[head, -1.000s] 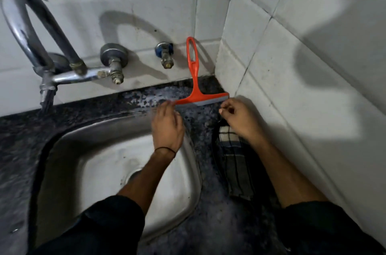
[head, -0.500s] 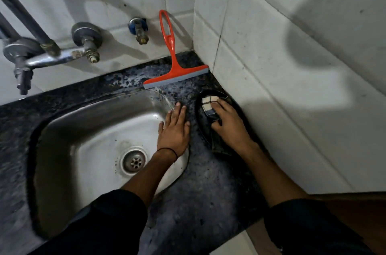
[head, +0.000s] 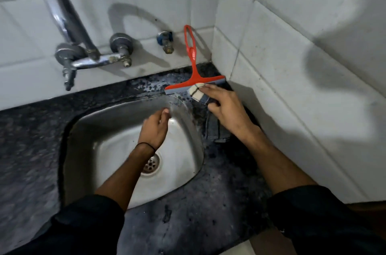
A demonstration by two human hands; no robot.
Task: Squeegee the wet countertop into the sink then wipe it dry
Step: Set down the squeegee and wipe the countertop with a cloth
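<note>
A red squeegee (head: 193, 66) leans against the back wall tiles, its blade resting on the dark speckled countertop (head: 188, 219) behind the steel sink (head: 117, 129). My right hand (head: 227, 108) presses a checked cloth (head: 197, 93) onto the counter strip right of the sink, the cloth's front edge touching the squeegee blade. More of the cloth trails dark under my wrist. My left hand (head: 154, 129) hovers over the sink bowl, fingers loosely curled, holding nothing.
A chrome tap (head: 69, 31) with two valves juts from the back wall left of the squeegee, and a small blue-capped valve (head: 166, 42) sits beside it. White tiled walls meet in a corner at the right. The drain (head: 151, 163) lies under my left forearm.
My right hand slid the cloth away from me up to the squeegee blade. My left hand lifted off the sink's right rim and moved left over the bowl.
</note>
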